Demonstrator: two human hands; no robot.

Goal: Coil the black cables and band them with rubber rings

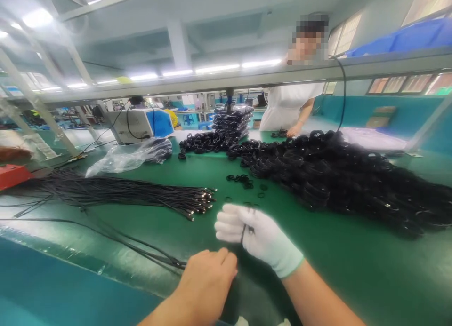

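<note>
My bare left hand (208,276) is closed around black cables (160,258) near the front edge of the green table (190,171). To its right, my right hand (254,234) wears a white glove, its fingers curled, with a short piece of black cable (243,234) held against the palm. A bundle of straight black cables (141,193) lies at the left, its metal plugs (205,201) pointing right. Just beyond my gloved hand are small black rings (243,180).
Coiled black cables (318,170) are heaped at the right. A clear plastic bag (123,157), a stack of bagged coils (233,121) and a white-blue machine (141,123) stand farther back. Across the table is a person in white (287,105). A red object (14,175) sits far left.
</note>
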